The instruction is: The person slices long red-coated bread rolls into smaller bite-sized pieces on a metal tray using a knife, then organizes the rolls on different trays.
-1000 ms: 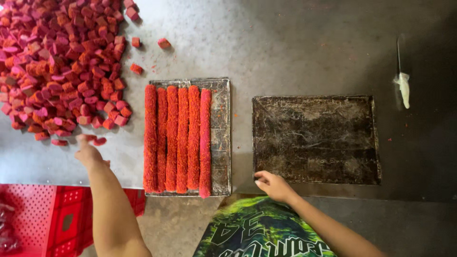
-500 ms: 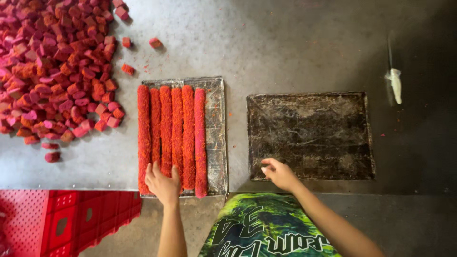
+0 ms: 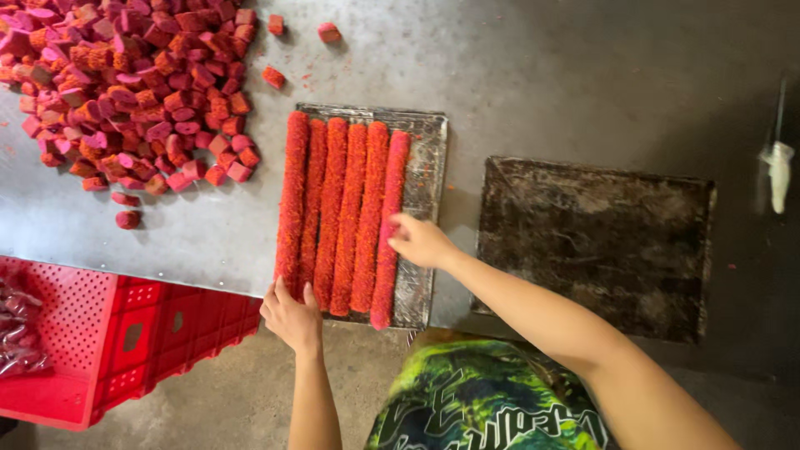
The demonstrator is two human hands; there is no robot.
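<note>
Five long red-orange crumb-coated rolls lie side by side on a flat metal tray on the grey steel worktop. Left hand, fingers extended and open, touches the near ends of the leftmost rolls. Right hand rests loosely curled, gripping nothing, against the rightmost roll's side. A dark empty baking tray sits just right.

Soft, even daylight, faint shadows under the forearms, mild glare on the metal table, slight motion blur.
</note>
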